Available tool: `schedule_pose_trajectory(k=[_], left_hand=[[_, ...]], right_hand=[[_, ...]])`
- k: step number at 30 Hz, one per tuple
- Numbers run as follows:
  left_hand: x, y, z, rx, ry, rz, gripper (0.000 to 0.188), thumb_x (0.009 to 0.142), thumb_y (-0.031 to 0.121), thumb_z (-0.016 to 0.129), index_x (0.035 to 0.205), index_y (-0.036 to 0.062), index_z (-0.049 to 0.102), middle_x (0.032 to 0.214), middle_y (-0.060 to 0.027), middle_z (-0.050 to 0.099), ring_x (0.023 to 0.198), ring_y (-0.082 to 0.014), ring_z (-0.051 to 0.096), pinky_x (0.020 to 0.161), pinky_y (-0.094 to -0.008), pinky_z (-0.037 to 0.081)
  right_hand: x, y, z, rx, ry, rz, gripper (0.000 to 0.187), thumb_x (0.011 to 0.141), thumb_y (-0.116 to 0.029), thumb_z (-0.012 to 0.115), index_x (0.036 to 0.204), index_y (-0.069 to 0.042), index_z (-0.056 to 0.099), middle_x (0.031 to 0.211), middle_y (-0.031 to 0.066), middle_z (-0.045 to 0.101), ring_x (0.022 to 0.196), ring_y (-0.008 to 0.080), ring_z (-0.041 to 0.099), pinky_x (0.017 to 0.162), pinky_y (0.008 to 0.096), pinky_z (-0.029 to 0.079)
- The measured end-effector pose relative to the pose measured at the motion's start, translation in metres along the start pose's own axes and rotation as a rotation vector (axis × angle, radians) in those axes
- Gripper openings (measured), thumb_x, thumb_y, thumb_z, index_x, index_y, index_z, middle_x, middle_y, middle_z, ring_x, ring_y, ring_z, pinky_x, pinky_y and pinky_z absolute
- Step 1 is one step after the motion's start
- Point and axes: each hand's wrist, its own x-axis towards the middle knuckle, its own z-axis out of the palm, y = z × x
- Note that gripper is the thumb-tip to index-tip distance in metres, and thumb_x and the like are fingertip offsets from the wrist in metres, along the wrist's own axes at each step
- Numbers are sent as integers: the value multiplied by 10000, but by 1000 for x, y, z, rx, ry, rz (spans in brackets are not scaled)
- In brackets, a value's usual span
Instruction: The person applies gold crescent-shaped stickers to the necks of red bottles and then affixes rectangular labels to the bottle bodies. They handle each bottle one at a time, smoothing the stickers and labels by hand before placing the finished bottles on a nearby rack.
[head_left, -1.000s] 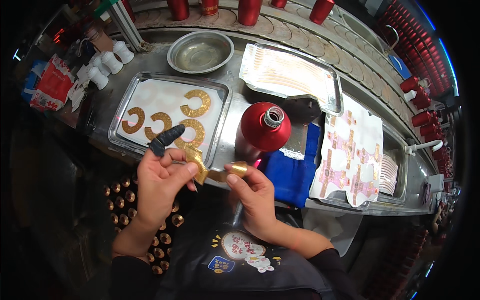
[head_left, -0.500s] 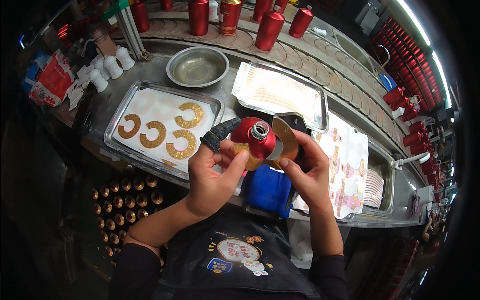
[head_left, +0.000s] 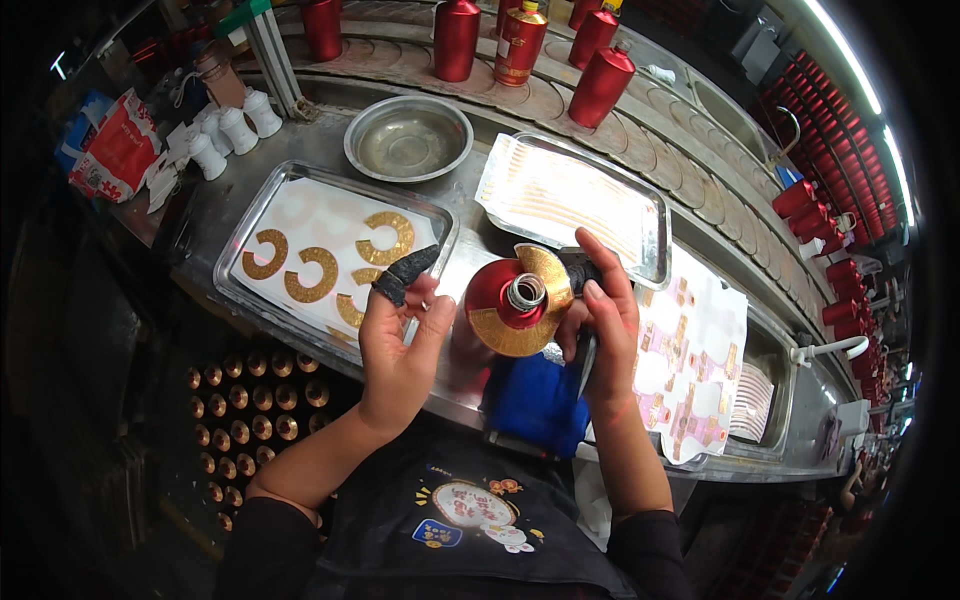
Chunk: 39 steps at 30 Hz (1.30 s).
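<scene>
Your left hand and right hand hold a red bottle between them, just above the near edge of the steel bench, its open neck tilted up toward you. A gold collar label sits around the bottle's shoulder, curved about the neck. Your right hand is closed around the bottle's far side, with the fingers reaching over the label's upper edge. Your left hand cups the other side, and its index finger wears a dark finger cot that points away from the bottle toward the tray.

Directly under the bottle lies a blue cloth at the bench edge. To your left, a steel tray holds a white backing sheet with several more gold C-shaped labels; it lies just beside your left hand. Beyond the bottle, a second tray carries a stack of striped sheets, and a round steel bowl stands behind the first tray. To your right, a sheet of small pink and gold stickers lies just beside your right forearm. More red bottles stand on the conveyor at the back, well apart from your hands. Small white bottles cluster at the far left.
</scene>
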Motion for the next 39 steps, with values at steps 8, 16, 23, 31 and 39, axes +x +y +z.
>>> schedule_pose_trajectory(k=[8,16,23,31,39], left_hand=[[5,-7,1,-413,-399,-270,640,944,75,534,1538,-10,313,1494,-140,465,1389,-228,444,1182,-392,312],[2,-8,8,-325,-311,-138,590,965,104,644,1483,-22,394,1376,-118,554,1254,-167,537,1082,-333,424],[3,-11,13,-287,-257,-119,569,962,134,672,1454,-29,437,1338,-119,583,1203,-161,569,1051,-314,449],[8,-13,4,-360,-291,-143,575,951,118,688,1449,-27,440,1347,-118,574,1223,-169,559,1058,-321,449],[10,-14,6,-451,-327,-172,594,938,39,681,1460,-14,403,1391,-121,530,1273,-182,530,1097,-344,429]], right_hand=[[-16,26,7,-74,-87,-187,899,842,-39,752,1566,-18,221,1500,131,378,1148,190,618,834,240,527],[-11,19,11,-145,-33,-162,798,884,-47,723,1543,1,276,1489,159,391,1198,226,602,966,313,523],[-8,16,10,-165,0,-172,775,888,-58,708,1542,-12,295,1420,148,476,986,141,639,783,218,524],[-6,22,20,-197,30,-258,835,860,-68,745,1548,-11,275,1437,141,440,1094,186,634,844,241,542],[-5,19,17,-183,-25,-198,811,884,-77,736,1545,-4,272,1475,152,406,1185,219,611,930,290,541]])
